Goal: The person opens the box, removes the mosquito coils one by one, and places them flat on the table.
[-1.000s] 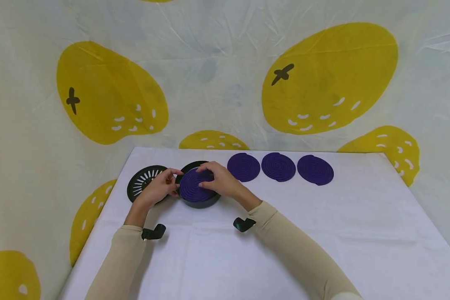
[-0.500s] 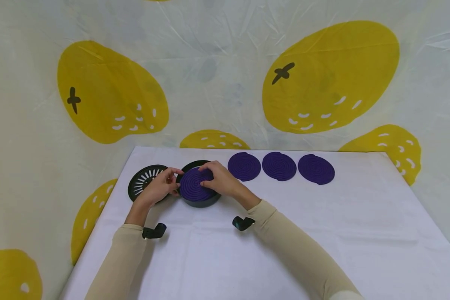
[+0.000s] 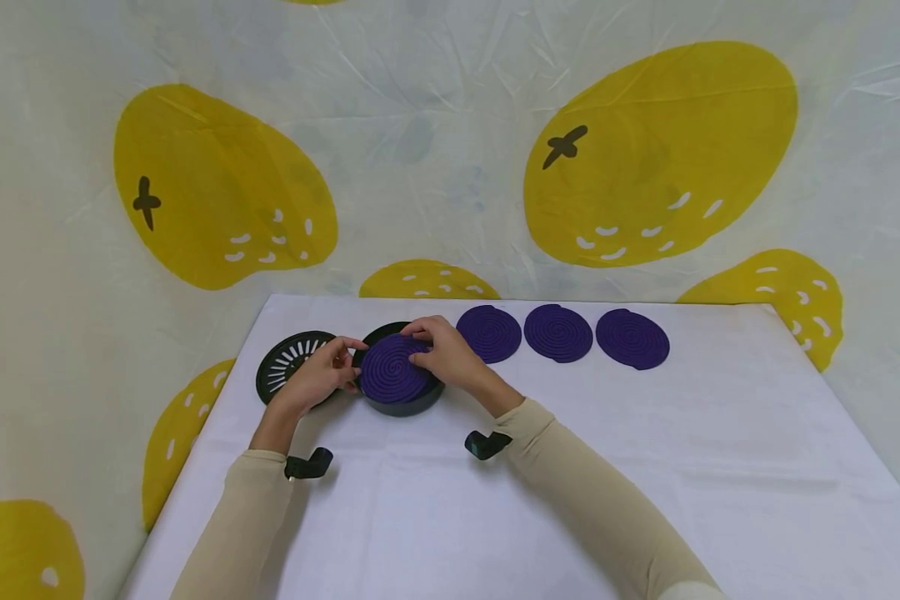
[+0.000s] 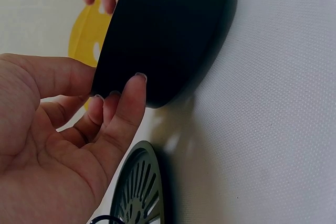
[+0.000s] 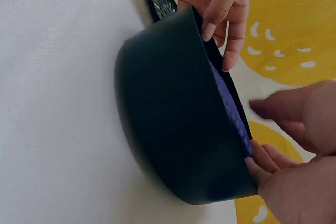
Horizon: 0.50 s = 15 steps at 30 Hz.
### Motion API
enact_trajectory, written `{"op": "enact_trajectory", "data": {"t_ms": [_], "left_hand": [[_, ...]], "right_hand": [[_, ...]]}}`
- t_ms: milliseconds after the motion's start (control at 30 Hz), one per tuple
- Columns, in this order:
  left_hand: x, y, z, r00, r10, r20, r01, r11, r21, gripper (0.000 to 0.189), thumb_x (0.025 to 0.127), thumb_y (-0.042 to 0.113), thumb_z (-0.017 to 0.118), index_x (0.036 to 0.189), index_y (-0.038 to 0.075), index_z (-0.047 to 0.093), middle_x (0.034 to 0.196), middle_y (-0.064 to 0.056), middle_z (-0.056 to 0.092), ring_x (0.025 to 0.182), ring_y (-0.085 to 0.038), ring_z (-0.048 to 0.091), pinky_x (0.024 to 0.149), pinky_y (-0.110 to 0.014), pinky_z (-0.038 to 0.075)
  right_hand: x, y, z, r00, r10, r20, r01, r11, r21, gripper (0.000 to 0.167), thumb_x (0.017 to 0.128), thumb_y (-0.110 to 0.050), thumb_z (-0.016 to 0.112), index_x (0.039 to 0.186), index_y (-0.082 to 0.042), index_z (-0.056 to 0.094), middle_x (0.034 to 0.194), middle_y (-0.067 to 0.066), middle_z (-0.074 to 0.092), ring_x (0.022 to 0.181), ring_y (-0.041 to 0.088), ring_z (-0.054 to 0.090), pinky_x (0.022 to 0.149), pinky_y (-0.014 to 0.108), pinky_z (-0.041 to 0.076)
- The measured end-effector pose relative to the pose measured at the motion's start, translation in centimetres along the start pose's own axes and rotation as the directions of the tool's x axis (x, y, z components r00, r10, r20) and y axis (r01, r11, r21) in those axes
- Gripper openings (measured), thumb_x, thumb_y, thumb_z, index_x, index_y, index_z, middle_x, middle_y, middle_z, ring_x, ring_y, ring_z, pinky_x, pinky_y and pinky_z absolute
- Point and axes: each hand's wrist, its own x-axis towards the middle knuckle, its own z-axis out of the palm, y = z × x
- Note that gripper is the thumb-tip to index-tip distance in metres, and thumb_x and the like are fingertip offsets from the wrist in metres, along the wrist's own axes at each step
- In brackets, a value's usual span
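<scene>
One purple coil disc [image 3: 392, 371] is sitting in the mouth of the dark container [image 3: 401, 409], far side of the table [image 3: 570, 467], left of centre. Left hand [image 3: 318, 375] is pinching the container's left rim between thumb and finger. Right hand [image 3: 452, 354] is working at the right rim, fingertips touching disc and rim, one digit hanging clear in the right wrist view; can't tell if it's actually gripping. Container is standing upright on the table. Slotted black plate [image 3: 279, 364] is lying just left of it, partly hidden behind the left hand. To the right, three more purple discs are lying in a row near the far edge: left disc [image 3: 489, 334], middle disc [image 3: 558, 333], right disc [image 3: 632, 339]. Beige sleeves [image 3: 585, 492] are covering both forearms. Pale cloth [image 3: 435, 183] with big yellow fruit prints is hanging behind.
</scene>
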Motion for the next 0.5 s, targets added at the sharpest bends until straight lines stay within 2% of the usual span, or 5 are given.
{"op": "enact_trajectory", "data": {"t_ms": [133,300,400,500], "left_hand": [[-0.01,-0.15,0.06,1.0,-0.005,-0.009,0.005,1.0,0.004,0.043,0.095,-0.002,0.062,0.137,0.005,0.052,0.09,-0.01,0.045,0.081,-0.029,0.065,0.076,-0.042,0.061],[0.04,-0.23,0.04,1.0,-0.003,-0.003,0.003,1.0,0.0,0.043,0.095,-0.001,0.062,0.137,0.004,0.052,0.091,-0.01,0.044,0.082,-0.03,0.065,0.077,-0.043,0.061],[0.09,-0.25,-0.01,1.0,-0.003,-0.004,0.003,1.0,-0.002,0.044,0.095,-0.002,0.062,0.137,0.003,0.051,0.09,-0.01,0.044,0.083,-0.03,0.065,0.077,-0.043,0.062],[0.17,-0.39,-0.08,1.0,0.008,-0.004,-0.008,1.0,-0.003,0.045,0.095,-0.003,0.062,0.138,0.001,0.051,0.09,-0.01,0.044,0.083,-0.029,0.064,0.076,-0.042,0.062]], "right_hand": [[-0.07,0.17,0.07,0.999,0.031,-0.029,-0.03,0.999,0.027,0.037,0.089,0.009,0.069,0.124,-0.004,0.066,0.137,0.015,0.051,0.129,0.028,0.058,0.107,0.036,0.049],[-0.4,0.28,-0.17,0.995,0.091,-0.028,-0.089,0.992,0.089,0.036,0.09,0.005,0.072,0.123,-0.007,0.067,0.135,0.012,0.059,0.119,0.022,0.063,0.095,0.03,0.056],[-0.53,0.44,-0.41,0.996,0.08,-0.025,-0.077,0.993,0.093,0.035,0.089,0.002,0.074,0.122,-0.008,0.069,0.125,0.007,0.066,0.101,0.014,0.063,0.085,0.023,0.055],[-0.71,0.41,-0.59,0.999,0.042,0.0,-0.042,0.996,0.084,0.033,0.088,0.001,0.075,0.119,-0.006,0.071,0.108,0.006,0.067,0.081,0.012,0.054,0.072,0.021,0.048]]}}
